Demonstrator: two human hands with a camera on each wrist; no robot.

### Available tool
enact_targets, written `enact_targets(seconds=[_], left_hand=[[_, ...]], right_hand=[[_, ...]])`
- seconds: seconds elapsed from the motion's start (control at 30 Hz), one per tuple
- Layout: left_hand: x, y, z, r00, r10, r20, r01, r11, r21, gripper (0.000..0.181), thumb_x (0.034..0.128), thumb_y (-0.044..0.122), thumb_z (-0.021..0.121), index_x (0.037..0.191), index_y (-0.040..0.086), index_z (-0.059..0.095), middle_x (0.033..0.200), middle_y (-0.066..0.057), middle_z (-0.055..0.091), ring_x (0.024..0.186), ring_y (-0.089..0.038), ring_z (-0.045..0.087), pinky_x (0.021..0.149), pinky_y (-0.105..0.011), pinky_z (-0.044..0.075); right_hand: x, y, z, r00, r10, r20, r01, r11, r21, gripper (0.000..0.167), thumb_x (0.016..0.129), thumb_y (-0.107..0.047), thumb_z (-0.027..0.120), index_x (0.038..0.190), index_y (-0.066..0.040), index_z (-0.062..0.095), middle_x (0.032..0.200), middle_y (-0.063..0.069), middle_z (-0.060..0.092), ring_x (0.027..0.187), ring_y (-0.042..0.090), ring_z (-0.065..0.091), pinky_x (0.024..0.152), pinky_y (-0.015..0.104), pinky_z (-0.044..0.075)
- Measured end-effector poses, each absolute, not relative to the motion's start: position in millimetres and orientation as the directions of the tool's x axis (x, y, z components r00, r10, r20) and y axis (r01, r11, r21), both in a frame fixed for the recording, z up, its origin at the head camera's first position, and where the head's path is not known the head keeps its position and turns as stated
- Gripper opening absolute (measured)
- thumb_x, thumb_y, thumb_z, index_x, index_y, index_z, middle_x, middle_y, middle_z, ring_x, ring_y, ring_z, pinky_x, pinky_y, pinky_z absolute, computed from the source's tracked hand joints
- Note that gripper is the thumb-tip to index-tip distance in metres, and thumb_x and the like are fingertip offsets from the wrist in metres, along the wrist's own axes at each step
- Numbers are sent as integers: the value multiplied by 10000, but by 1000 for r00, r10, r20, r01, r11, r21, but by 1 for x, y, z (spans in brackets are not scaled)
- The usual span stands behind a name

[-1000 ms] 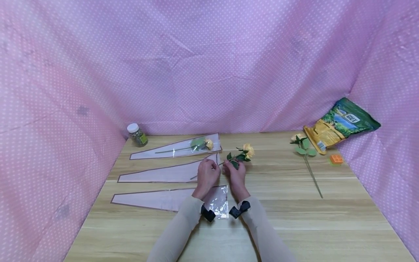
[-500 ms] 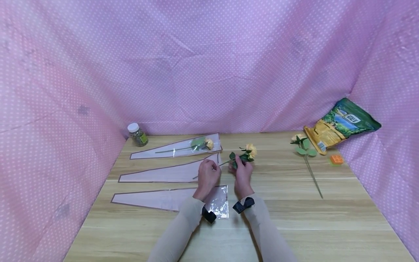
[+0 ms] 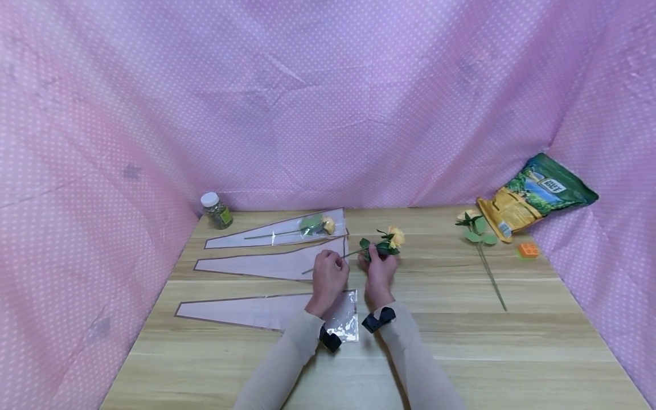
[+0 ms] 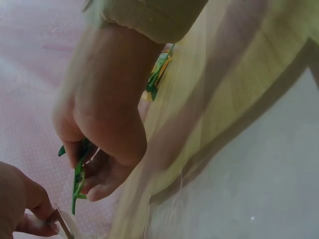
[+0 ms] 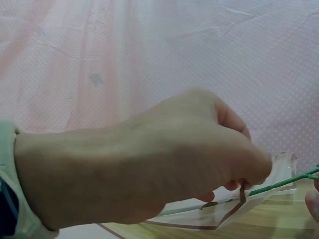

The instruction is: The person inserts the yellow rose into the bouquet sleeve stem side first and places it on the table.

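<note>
Rose [image 3: 388,249] with a ruffled pale yellow bloom [image 3: 396,236], dark green leaves and a long, thin green stem [image 5: 279,185]: judged artificial and light. Expect a fairly stiff, springy stem and soft petals that crush under pressure. Take hold of the stem just below the bloom. Leaves will probably flex but may snag on an edge; keep the grip off the petals.

Current location: above the wood-grain tabletop [image 3: 410,353]. The lower stem overlaps the middle long, tapered sleeve of clear film with a whitish face and brown border [image 3: 256,263], apparently running inside its wide end; bloom and leaves are outside.

Grip state: the right hand [image 3: 380,274] pinches the stem among the leaves, between thumb and fingers. The left hand [image 3: 329,276] pinches the edge of the sleeve's wide end, where the stem crosses; whether it also presses on the stem cannot be told.

Sleeve handling: probably thin, limp and slick, liable to slide or crease. Hold 1 edge at the wide end; avoid pulling hard, since film may tear at the seam.
</note>
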State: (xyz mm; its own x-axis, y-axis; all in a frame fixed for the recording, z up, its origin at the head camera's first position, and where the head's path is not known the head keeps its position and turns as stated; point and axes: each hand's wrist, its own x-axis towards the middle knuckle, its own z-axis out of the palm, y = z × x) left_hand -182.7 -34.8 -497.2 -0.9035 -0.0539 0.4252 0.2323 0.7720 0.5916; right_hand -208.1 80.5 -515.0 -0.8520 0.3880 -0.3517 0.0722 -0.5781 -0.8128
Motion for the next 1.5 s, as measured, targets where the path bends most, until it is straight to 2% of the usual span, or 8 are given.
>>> enact_targets(seconds=[0.23,0.47,0.63,0.93,1.07,1.23,1.33,1.5], left_hand=[[-183,-35,-500,-890,-62,452,240,779,580,135,785,67,722,669,31,663,923,-157,711,890,-305,662,788,-411,557],[-184,-34,-500,-890,-76,449,225,783,580,151,784,72,706,651,39,642,907,-150,710,889,-303,660,791,-406,551],[-183,-32,-500,-882,-72,466,240,783,575,138,760,61,715,646,36,640,902,-152,709,878,-299,663,771,-398,560],[-179,-28,-496,-869,-65,490,262,780,568,154,763,61,700,636,35,617,881,-157,705,849,-302,657,748,-408,550],[-178,-27,-493,-863,-67,501,270,776,569,167,775,68,688,629,38,613,862,-143,696,850,-298,650,733,-406,545],[-178,-26,-492,-868,-74,492,263,772,579,191,799,84,695,631,41,615,812,-114,664,853,-284,636,712,-393,532],[-179,-25,-492,-869,-84,487,252,773,582,194,806,93,704,638,43,619,814,-106,659,855,-279,630,715,-389,532],[-179,-24,-496,-856,-90,509,260,776,574,173,790,92,699,645,40,621,808,-106,656,843,-275,619,729,-392,535]], right_hand=[[-206,73,-514,-864,377,-332,65,-572,-817,445,995,-175,600,1392,-19,470,1186,93,615,863,119,686,831,310,603],[-207,75,-515,-855,391,-340,63,-573,-817,379,1001,-181,591,1333,-24,495,1163,72,619,869,113,689,898,366,591],[-209,76,-516,-844,431,-318,23,-563,-826,328,1000,-180,592,1278,-30,506,1130,73,619,784,91,687,826,323,605],[-207,69,-515,-857,406,-316,17,-591,-806,430,973,-143,630,1354,5,497,1131,84,639,769,104,701,781,288,609],[-206,67,-517,-867,395,-305,27,-574,-818,440,967,-123,635,1364,10,498,1142,74,620,849,109,684,769,266,603],[-206,65,-518,-859,420,-293,41,-515,-856,452,941,-114,669,1343,10,506,1176,58,614,1020,121,635,826,227,575],[-204,64,-519,-855,438,-279,41,-478,-877,443,921,-99,684,1312,30,522,1163,61,630,1034,118,618,859,197,545],[-200,62,-523,-885,420,-202,5,-425,-905,431,908,-79,687,1280,71,531,1071,12,645,970,82,618,848,187,531]])
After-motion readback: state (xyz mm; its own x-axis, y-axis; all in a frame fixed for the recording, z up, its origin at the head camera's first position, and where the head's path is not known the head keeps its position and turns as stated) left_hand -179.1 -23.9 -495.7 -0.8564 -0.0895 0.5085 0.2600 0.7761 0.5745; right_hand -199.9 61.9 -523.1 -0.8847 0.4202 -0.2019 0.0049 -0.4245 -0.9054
